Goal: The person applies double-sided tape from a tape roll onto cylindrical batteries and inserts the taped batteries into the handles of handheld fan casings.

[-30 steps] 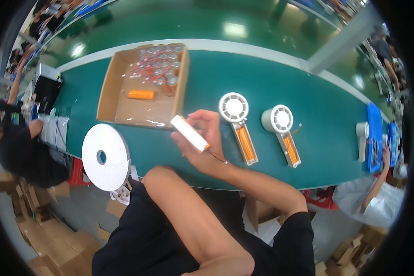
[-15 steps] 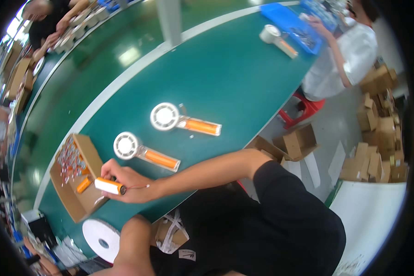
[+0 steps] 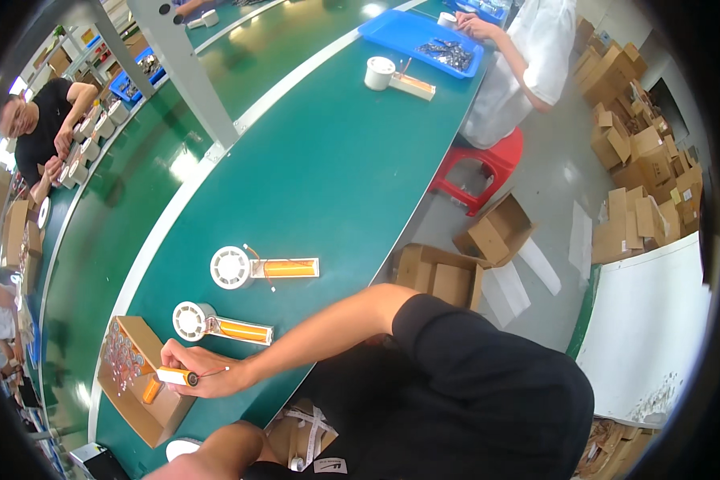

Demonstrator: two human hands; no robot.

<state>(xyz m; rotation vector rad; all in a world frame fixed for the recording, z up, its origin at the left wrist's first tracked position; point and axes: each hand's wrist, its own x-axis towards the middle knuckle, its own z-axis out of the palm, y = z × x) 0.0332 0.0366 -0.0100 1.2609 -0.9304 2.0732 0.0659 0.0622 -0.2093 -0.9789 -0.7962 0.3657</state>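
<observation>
Right hand point(image 3: 206, 366) holds orange battery point(image 3: 176, 377) by cardboard box point(image 3: 142, 341), left out of view, can't tell; battery probably stiff, fairly heavy, smooth—grip mid-body, sparing fragile wire point(image 3: 214, 372).

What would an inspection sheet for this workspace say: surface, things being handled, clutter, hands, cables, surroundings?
Surface: green table; no damage visible from here.
Things handled: orange battery with a white strip; two white fans lying nearby.
Clutter: open cardboard box holding batteries; white roll, partly hidden.
Hands: right hand holds the orange battery near the cardboard box; left hand not in view.
Cables: thin wire trails from the held battery.
Surroundings: co-worker at a blue tray; red stool; floor boxes.
</observation>
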